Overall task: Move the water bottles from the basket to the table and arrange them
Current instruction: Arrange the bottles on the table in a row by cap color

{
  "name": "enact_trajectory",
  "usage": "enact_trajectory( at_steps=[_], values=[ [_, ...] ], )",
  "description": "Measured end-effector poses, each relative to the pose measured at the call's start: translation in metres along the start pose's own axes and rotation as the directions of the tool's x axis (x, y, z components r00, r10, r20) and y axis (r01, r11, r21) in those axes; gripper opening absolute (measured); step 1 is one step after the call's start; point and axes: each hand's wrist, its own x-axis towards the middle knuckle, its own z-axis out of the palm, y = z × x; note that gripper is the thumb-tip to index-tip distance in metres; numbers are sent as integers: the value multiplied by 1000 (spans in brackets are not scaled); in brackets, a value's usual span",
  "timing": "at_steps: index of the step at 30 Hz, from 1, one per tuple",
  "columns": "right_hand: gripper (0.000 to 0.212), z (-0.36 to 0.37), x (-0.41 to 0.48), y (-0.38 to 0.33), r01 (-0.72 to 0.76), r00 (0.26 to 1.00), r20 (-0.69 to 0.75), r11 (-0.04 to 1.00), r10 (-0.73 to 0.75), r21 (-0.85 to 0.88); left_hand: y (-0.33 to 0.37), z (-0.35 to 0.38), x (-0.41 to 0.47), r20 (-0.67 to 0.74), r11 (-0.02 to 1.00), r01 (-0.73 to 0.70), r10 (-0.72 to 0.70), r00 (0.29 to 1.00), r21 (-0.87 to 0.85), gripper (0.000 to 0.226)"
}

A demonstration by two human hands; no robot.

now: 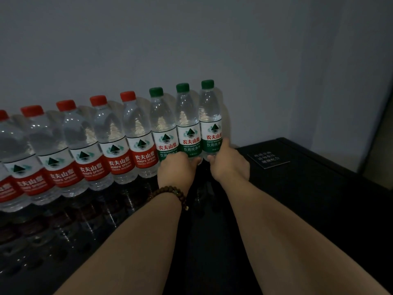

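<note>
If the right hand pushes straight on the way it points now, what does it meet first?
The right hand is already at the base of the rightmost green-capped bottle, so it would press that bottle first. Behind it stands the wall, though how close behind is unclear.

on the desk (319,188) stand five red-capped water bottles (106,143), a sixth cut by the edge, and three green-capped water bottles (187,124).
</note>
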Motion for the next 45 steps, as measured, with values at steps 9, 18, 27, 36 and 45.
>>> enact_trajectory(
  at_steps=[9, 18, 27, 36, 45],
  values=[
    [41, 2, 4, 0, -12, 1000, 2, 1000, 12, 26, -2, -1, -2, -12, 999, -18, 18, 1000, -46, 51],
    [36, 7, 4, 1, 5, 1000, 22, 999, -4, -39, -93, -48, -33, -208, 966, 178, -216, 954, -185, 43],
    [33, 9, 7, 3, 37, 999, 14, 996, -36, -82, -100, -47, -26, -98, 941, 272, -296, 950, -203, 47],
    [35, 8, 7, 3, 53, 999, 19, 992, -51, -114, -102, -43, -25, -119, 951, 249, -273, 955, -181, 38],
    [51, 4, -22, -3, -37, 999, 33, 998, 36, 40, -141, -75, -54, -70, 965, 218, -230, 971, -147, 32]
  ],
)
